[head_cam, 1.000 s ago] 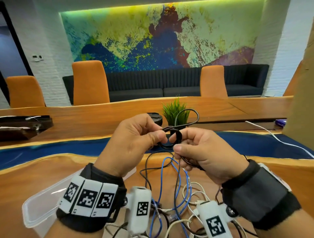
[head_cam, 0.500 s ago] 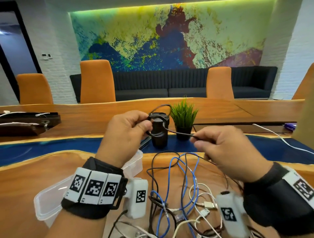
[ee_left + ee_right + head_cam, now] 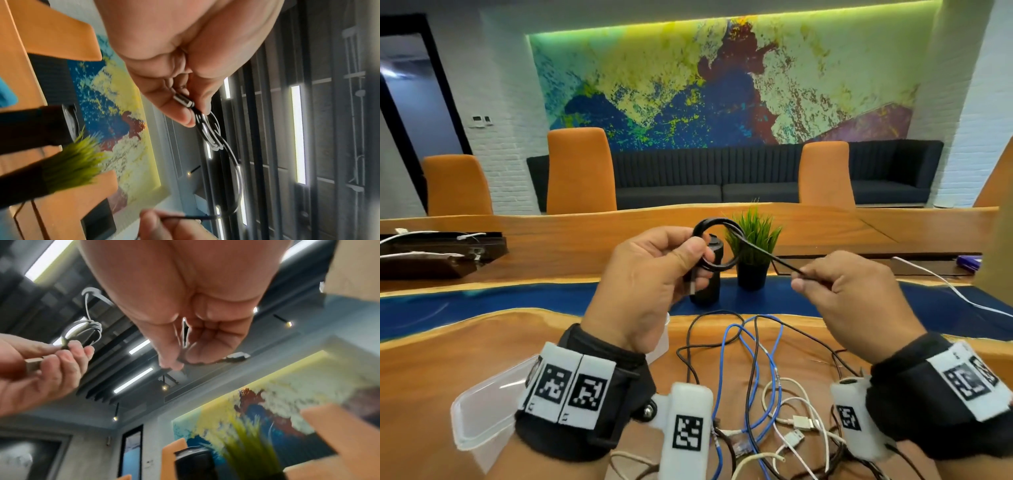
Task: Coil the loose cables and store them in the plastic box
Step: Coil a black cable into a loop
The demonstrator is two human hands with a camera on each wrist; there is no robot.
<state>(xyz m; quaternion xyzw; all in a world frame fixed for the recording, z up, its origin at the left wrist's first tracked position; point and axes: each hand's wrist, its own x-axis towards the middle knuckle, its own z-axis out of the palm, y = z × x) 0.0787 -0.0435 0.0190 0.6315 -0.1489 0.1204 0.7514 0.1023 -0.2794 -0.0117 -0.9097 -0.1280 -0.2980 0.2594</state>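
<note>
Above the near edge of the worktop [image 3: 448, 346], the left hand [image 3: 650, 284] pinches a small coil of black cable [image 3: 717, 245], its plug tucked under the fingers. From the coil the free length runs taut, down and rightward, to the right hand [image 3: 849, 301], which pinches it between thumb and fingertip. Beneath the left wrist sits the plastic box [image 3: 482, 421]; loose cables [image 3: 753, 377] lie tangled between both wrists.

My room is bright and evenly lit; ceiling strip lights [image 3: 298, 134] glare at three o'clock, and the plant [image 3: 252, 446] blurs at six.
</note>
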